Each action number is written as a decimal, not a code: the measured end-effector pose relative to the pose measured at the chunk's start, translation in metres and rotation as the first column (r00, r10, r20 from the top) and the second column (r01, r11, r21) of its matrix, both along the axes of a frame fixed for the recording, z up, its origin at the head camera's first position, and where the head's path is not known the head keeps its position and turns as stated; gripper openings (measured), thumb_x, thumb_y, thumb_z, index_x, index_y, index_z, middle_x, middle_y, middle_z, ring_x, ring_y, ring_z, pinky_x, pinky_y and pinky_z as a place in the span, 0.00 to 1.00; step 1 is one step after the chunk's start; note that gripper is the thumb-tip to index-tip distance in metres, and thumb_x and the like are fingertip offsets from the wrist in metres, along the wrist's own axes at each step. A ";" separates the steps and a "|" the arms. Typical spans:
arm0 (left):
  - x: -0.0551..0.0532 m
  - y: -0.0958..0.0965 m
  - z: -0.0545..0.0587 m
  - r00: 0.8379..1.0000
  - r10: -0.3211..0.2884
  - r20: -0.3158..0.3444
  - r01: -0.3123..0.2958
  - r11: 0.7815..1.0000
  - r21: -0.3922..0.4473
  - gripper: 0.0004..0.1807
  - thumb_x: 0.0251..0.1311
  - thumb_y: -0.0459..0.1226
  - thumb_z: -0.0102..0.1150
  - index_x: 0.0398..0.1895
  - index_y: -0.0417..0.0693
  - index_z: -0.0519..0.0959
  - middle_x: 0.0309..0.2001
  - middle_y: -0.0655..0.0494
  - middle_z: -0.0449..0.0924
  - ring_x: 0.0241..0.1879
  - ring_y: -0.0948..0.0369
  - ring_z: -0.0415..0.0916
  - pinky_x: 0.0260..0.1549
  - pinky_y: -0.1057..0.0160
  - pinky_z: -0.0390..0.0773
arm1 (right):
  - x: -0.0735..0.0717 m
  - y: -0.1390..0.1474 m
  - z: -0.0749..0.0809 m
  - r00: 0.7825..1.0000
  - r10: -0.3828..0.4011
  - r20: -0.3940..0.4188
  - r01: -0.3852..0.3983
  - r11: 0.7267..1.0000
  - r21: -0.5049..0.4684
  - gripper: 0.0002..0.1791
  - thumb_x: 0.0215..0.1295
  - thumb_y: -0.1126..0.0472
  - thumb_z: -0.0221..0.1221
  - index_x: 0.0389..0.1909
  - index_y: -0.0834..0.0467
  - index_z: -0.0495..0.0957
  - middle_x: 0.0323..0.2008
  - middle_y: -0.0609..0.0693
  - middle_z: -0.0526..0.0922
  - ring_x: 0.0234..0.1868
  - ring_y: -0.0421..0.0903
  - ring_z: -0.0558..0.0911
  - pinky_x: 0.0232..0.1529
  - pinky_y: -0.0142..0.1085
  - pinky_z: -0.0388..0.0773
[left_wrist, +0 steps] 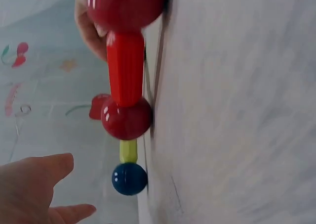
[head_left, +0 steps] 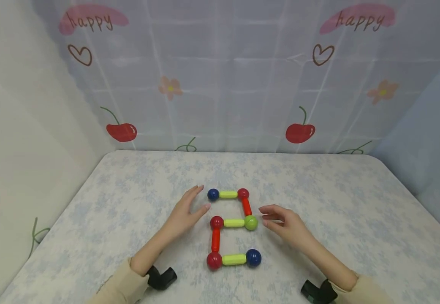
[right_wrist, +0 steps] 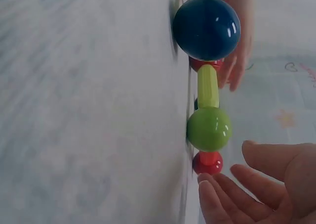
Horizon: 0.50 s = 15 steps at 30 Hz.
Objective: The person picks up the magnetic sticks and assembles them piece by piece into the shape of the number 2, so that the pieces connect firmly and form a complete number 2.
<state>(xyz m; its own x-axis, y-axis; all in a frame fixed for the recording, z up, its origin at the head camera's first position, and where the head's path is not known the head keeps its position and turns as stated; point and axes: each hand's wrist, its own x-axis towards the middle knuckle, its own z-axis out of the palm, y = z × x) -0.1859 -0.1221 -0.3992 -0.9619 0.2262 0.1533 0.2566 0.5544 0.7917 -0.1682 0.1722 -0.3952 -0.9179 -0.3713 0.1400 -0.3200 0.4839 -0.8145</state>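
Coloured balls and rods lie joined on the table in an S-like zigzag. A blue ball (head_left: 213,194), a yellow-green rod (head_left: 228,194) and a red ball (head_left: 243,194) form the far row. From there a red rod (head_left: 246,207) leads to the green ball (head_left: 251,222). Another red rod (left_wrist: 126,68) links two red balls on the left side, and a second blue ball (right_wrist: 206,28) ends the near row. My left hand (head_left: 183,214) is just left of the shape, fingers extended, holding nothing. Right of the green ball, my right hand (head_left: 286,223) has loosely bent fingers and holds nothing.
The table (head_left: 148,169) has a pale blue floral cover. Behind it hangs a curtain (head_left: 220,84) printed with cherries and hearts, and a white wall (head_left: 33,126) stands at left. Black wrist devices (head_left: 161,278) sit near each sleeve.
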 end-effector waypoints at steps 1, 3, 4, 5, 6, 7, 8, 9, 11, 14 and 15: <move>-0.007 -0.001 -0.002 0.999 0.000 0.045 -0.001 1.000 0.019 0.34 0.64 0.44 0.56 0.69 0.42 0.59 0.68 0.41 0.55 0.66 0.46 0.53 0.59 0.44 0.58 | -0.002 -0.001 -0.001 1.000 0.019 0.005 -0.019 1.000 0.010 0.19 0.63 0.68 0.58 0.55 0.68 0.73 0.50 0.62 0.77 0.49 0.54 0.79 0.45 0.38 0.77; -0.017 -0.001 -0.005 0.990 -0.024 0.136 0.014 0.997 0.072 0.35 0.65 0.45 0.54 0.70 0.39 0.55 0.68 0.40 0.55 0.66 0.46 0.53 0.60 0.48 0.58 | -0.002 -0.004 -0.003 0.997 0.070 0.026 -0.070 0.998 0.006 0.22 0.66 0.66 0.56 0.59 0.71 0.68 0.54 0.66 0.74 0.52 0.57 0.77 0.47 0.39 0.76; -0.019 0.000 -0.005 0.984 -0.042 0.174 0.026 0.995 0.092 0.35 0.66 0.45 0.52 0.70 0.38 0.54 0.68 0.40 0.55 0.66 0.47 0.54 0.60 0.49 0.59 | -0.002 -0.006 -0.004 0.995 0.094 0.045 -0.094 0.996 -0.005 0.24 0.67 0.66 0.55 0.60 0.72 0.65 0.56 0.67 0.71 0.54 0.58 0.75 0.48 0.40 0.75; -0.021 0.002 -0.006 0.977 -0.065 0.202 0.043 0.993 0.109 0.35 0.67 0.45 0.51 0.71 0.37 0.53 0.68 0.39 0.55 0.66 0.47 0.54 0.59 0.50 0.60 | -0.002 -0.007 -0.005 0.990 0.121 0.068 -0.120 0.992 -0.026 0.25 0.68 0.66 0.54 0.62 0.73 0.62 0.58 0.68 0.68 0.56 0.59 0.72 0.50 0.40 0.74; -0.022 0.004 -0.006 0.970 -0.091 0.224 0.063 0.990 0.128 0.35 0.68 0.45 0.50 0.71 0.36 0.52 0.68 0.39 0.55 0.66 0.47 0.54 0.59 0.51 0.60 | -0.001 -0.009 -0.007 0.986 0.143 0.088 -0.139 0.989 -0.047 0.26 0.69 0.66 0.52 0.64 0.74 0.59 0.60 0.69 0.65 0.58 0.60 0.70 0.51 0.40 0.72; -0.022 0.005 -0.006 0.965 -0.117 0.233 0.085 0.986 0.141 0.35 0.68 0.45 0.49 0.70 0.35 0.52 0.68 0.38 0.55 0.66 0.48 0.54 0.60 0.52 0.59 | 0.000 -0.011 -0.008 0.982 0.154 0.107 -0.148 0.987 -0.059 0.27 0.69 0.67 0.51 0.65 0.74 0.57 0.62 0.70 0.63 0.59 0.60 0.69 0.52 0.39 0.71; -0.022 0.007 -0.007 0.962 -0.136 0.237 0.104 0.984 0.143 0.35 0.69 0.45 0.49 0.70 0.34 0.52 0.68 0.38 0.55 0.66 0.48 0.54 0.60 0.52 0.59 | 0.001 -0.013 -0.009 0.980 0.160 0.117 -0.153 0.986 -0.067 0.28 0.69 0.68 0.51 0.66 0.74 0.55 0.63 0.70 0.61 0.60 0.60 0.67 0.53 0.39 0.70; -0.022 0.008 -0.007 0.961 -0.154 0.231 0.123 0.982 0.145 0.34 0.69 0.44 0.48 0.70 0.33 0.52 0.67 0.37 0.54 0.66 0.48 0.53 0.60 0.52 0.58 | 0.001 -0.015 -0.011 0.980 0.157 0.123 -0.149 0.986 -0.070 0.28 0.69 0.68 0.51 0.66 0.73 0.55 0.64 0.70 0.60 0.60 0.60 0.67 0.53 0.39 0.70; -0.023 0.010 -0.008 0.959 -0.172 0.227 0.140 0.979 0.149 0.34 0.69 0.44 0.48 0.70 0.33 0.52 0.68 0.37 0.54 0.66 0.48 0.52 0.61 0.52 0.57 | 0.001 -0.019 -0.014 0.982 0.138 0.125 -0.130 0.989 -0.070 0.29 0.69 0.68 0.52 0.67 0.72 0.55 0.64 0.69 0.59 0.59 0.59 0.69 0.54 0.38 0.69; -0.024 0.010 -0.011 0.959 -0.176 0.224 0.140 0.976 0.167 0.34 0.69 0.43 0.49 0.70 0.33 0.52 0.68 0.37 0.53 0.66 0.48 0.52 0.60 0.52 0.58 | 0.001 -0.022 -0.016 0.986 0.121 0.116 -0.113 0.991 -0.067 0.30 0.68 0.67 0.53 0.67 0.71 0.56 0.64 0.68 0.60 0.59 0.58 0.70 0.53 0.38 0.70; -0.024 0.010 -0.011 0.958 -0.175 0.225 0.138 0.975 0.172 0.34 0.68 0.43 0.49 0.70 0.33 0.52 0.68 0.37 0.53 0.66 0.48 0.52 0.60 0.53 0.58 | 0.001 -0.023 -0.016 0.986 0.120 0.118 -0.112 0.991 -0.073 0.30 0.68 0.67 0.53 0.67 0.71 0.56 0.64 0.68 0.59 0.59 0.58 0.70 0.53 0.38 0.70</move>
<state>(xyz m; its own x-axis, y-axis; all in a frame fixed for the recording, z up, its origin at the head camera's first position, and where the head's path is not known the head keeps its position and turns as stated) -0.2102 -0.1125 -0.4107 -0.9289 0.3689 -0.0309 0.1246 0.3902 0.9123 -0.1671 0.1494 -0.4116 -0.8808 -0.4701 0.0572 -0.2671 0.3935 -0.8797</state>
